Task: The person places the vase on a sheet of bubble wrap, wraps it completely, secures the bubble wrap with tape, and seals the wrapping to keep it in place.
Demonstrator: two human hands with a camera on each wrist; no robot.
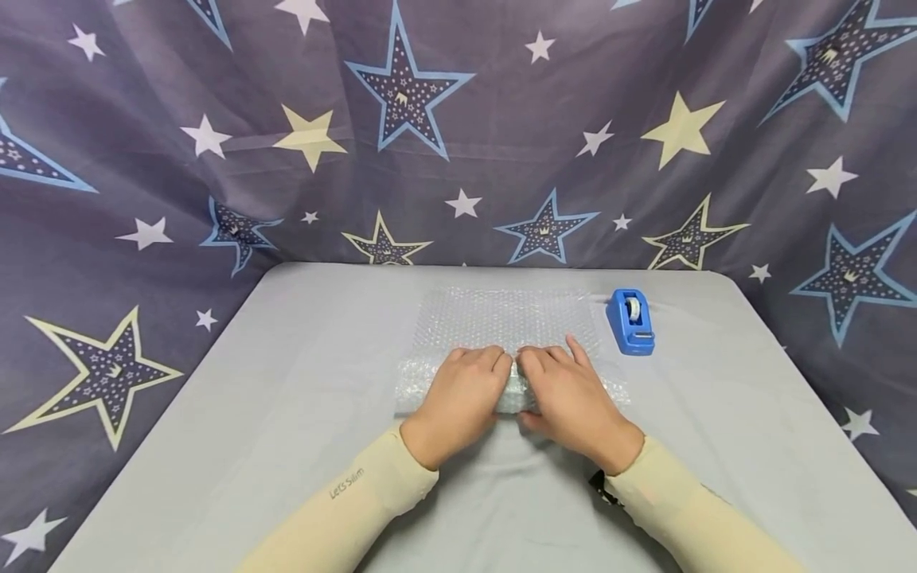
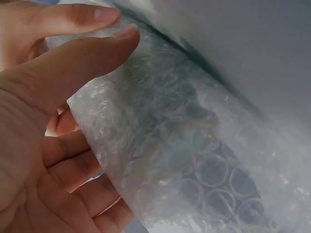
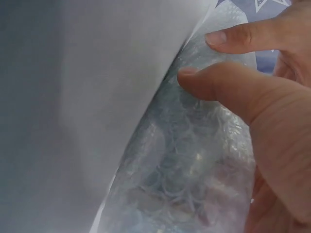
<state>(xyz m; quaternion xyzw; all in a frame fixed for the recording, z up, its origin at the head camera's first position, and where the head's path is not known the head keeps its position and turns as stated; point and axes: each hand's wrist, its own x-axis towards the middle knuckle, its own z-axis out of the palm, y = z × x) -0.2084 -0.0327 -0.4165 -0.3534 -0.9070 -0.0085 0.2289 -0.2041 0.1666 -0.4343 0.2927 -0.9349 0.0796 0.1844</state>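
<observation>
A sheet of clear bubble wrap (image 1: 505, 314) lies on the table, its near edge rolled into a thick bundle (image 1: 513, 396). Something pale green shows dimly through the layers; its kind is hidden. My left hand (image 1: 464, 394) grips the bundle left of its middle, and my right hand (image 1: 569, 398) grips it just to the right. Both thumbs lie along the near side while the other fingers curl over the top and far side. In the left wrist view the wrapped bundle (image 2: 170, 145) fills the middle; the right wrist view shows the wrap (image 3: 184, 160) under my thumb.
A blue tape dispenser (image 1: 632, 322) with a roll of tape stands to the right of the sheet. The grey-white tabletop (image 1: 301, 350) reaches back to a dark curtain (image 1: 466, 159) printed with stars, which also hangs on both sides.
</observation>
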